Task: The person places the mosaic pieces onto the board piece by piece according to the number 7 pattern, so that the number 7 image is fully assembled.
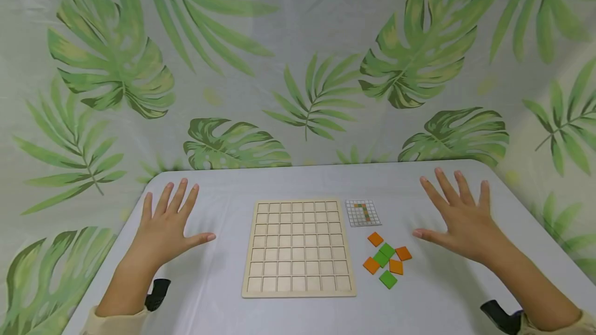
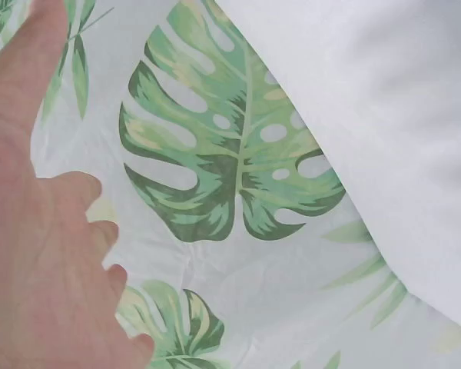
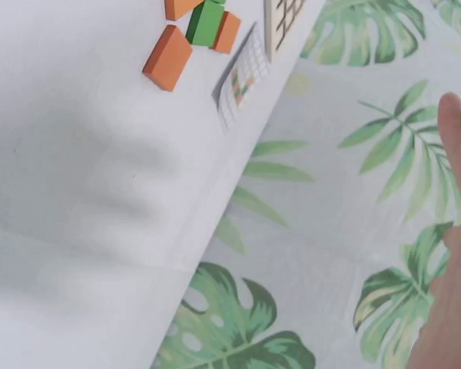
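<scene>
Leaf-printed fabric (image 1: 321, 14) hangs behind a white-covered tabletop (image 1: 219, 278) as I look in through the head camera. Toward the middle lies a pale gridded board (image 1: 298, 248), with a small patterned card (image 1: 363, 213) just beside its far right corner. Nearer me, to the board's right, are four orange tiles (image 1: 403, 253) and three green tiles (image 1: 388, 279), scattered flat; two green ones meet or overlap, I cannot tell which. I judge the tiles light and stiff, perhaps smooth enough to skid, so I would pinch one by opposite edges with thumb and forefinger. My guess is that the board is rigid and best steadied by its rim, while the card, bowed in the right wrist view, should bend easily. Both grips are released, fingers spread and holding nothing: my right grip (image 1: 467, 226) is right of the tiles, its thumb nearest them, and my left grip (image 1: 165, 234) is left of the board, well apart from the tiles.
</scene>
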The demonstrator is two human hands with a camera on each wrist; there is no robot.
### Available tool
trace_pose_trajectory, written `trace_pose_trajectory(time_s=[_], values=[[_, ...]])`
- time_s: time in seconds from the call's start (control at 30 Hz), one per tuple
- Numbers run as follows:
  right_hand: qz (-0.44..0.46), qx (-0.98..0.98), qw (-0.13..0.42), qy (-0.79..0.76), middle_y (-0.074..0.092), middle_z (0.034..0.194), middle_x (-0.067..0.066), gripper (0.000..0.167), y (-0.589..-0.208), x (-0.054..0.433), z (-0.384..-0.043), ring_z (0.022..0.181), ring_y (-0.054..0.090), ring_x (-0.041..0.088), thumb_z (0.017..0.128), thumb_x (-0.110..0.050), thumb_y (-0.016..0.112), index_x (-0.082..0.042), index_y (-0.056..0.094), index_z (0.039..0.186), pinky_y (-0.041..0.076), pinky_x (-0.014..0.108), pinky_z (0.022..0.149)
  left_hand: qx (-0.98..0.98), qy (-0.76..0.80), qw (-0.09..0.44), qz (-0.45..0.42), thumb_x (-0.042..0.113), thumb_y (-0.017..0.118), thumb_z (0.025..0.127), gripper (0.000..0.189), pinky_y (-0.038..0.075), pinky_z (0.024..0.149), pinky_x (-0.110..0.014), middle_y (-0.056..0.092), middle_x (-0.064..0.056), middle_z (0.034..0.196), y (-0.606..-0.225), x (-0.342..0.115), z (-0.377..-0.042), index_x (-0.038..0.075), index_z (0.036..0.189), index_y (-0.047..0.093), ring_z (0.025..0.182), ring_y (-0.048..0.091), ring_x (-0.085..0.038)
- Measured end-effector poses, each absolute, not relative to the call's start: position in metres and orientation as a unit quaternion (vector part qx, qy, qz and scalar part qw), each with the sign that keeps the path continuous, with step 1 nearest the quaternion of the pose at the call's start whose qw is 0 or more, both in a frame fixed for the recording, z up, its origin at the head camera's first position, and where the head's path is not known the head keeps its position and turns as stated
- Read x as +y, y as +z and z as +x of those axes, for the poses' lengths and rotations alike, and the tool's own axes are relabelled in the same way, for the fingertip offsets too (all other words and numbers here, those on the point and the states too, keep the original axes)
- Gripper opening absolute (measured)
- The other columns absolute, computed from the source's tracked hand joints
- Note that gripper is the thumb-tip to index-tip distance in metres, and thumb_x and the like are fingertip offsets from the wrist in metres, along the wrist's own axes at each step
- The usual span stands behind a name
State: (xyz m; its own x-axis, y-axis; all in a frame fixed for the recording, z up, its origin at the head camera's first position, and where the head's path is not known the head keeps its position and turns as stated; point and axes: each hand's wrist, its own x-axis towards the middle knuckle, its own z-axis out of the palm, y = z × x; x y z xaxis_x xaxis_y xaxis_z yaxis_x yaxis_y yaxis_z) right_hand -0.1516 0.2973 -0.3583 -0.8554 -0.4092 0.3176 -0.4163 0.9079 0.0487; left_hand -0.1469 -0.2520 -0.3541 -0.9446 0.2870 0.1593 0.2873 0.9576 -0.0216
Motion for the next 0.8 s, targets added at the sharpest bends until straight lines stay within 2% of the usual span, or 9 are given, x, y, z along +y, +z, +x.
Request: trace_pose_trajectory(time_s=[0.13,0.3,0.4,0.57,0.67,0.8], values=[[0.249,-0.951,0.18,0.039,-0.001,0.15,0.01,0.106,-0.361,0.294,-0.153,0.133,-0.01,0.035,0.068,-0.059,0.066,-0.021,0.006,0.146,-0.014,0.062,0.095,-0.979,-0.018,0.102,-0.173,0.072,0.046,0.073,0.102,-0.011,0.1,-0.055,-0.002,-0.01,0.15,-0.357,-0.251,-0.147,0.014,0.146,0.005,0.133,-0.014,-0.028],[0.303,-0.928,0.18,0.119,0.007,0.149,0.012,0.106,-0.367,0.282,-0.153,0.133,-0.004,0.036,0.064,-0.05,0.074,-0.014,0.015,0.145,-0.008,0.057,0.1,-0.968,-0.048,0.137,-0.207,0.068,0.054,0.071,0.103,-0.004,0.103,-0.053,0.002,-0.007,0.15,-0.365,-0.249,-0.149,0.015,0.146,0.007,0.134,-0.004,-0.03],[0.322,-0.917,0.149,0.182,0.008,0.149,0.013,0.105,-0.372,0.273,-0.151,0.133,-0.003,0.035,0.063,-0.043,0.077,-0.012,0.018,0.144,-0.001,0.058,0.101,-0.961,-0.077,0.148,-0.22,0.066,0.059,0.069,0.105,0.001,0.104,-0.053,0.004,-0.005,0.15,-0.373,-0.244,-0.15,0.013,0.146,0.009,0.134,0.003,-0.031],[0.313,-0.912,0.081,0.254,0.012,0.148,0.009,0.104,-0.385,0.259,-0.146,0.133,0.005,0.034,0.063,-0.041,0.078,-0.016,0.019,0.144,0.02,0.066,0.091,-0.954,-0.125,0.152,-0.227,0.066,0.062,0.065,0.109,0.013,0.102,-0.053,0.01,-0.004,0.15,-0.388,-0.232,-0.151,0.011,0.145,0.013,0.133,0.01,-0.032],[0.31,-0.913,0.05,0.262,0.014,0.148,0.006,0.104,-0.396,0.252,-0.144,0.13,0.014,0.034,0.063,-0.04,0.078,-0.018,0.017,0.145,0.029,0.062,0.09,-0.951,-0.158,0.142,-0.225,0.064,0.065,0.062,0.112,0.016,0.101,-0.053,0.013,-0.005,0.149,-0.398,-0.223,-0.149,0.01,0.145,0.013,0.133,0.011,-0.032],[0.311,-0.909,0.018,0.278,0.023,0.146,0.007,0.1,-0.412,0.244,-0.142,0.128,0.023,0.033,0.065,-0.036,0.078,-0.017,0.02,0.144,0.032,0.055,0.093,-0.946,-0.207,0.114,-0.221,0.057,0.073,0.059,0.115,0.016,0.102,-0.051,0.015,-0.007,0.149,-0.412,-0.211,-0.146,0.014,0.146,0.01,0.133,0.01,-0.031]])
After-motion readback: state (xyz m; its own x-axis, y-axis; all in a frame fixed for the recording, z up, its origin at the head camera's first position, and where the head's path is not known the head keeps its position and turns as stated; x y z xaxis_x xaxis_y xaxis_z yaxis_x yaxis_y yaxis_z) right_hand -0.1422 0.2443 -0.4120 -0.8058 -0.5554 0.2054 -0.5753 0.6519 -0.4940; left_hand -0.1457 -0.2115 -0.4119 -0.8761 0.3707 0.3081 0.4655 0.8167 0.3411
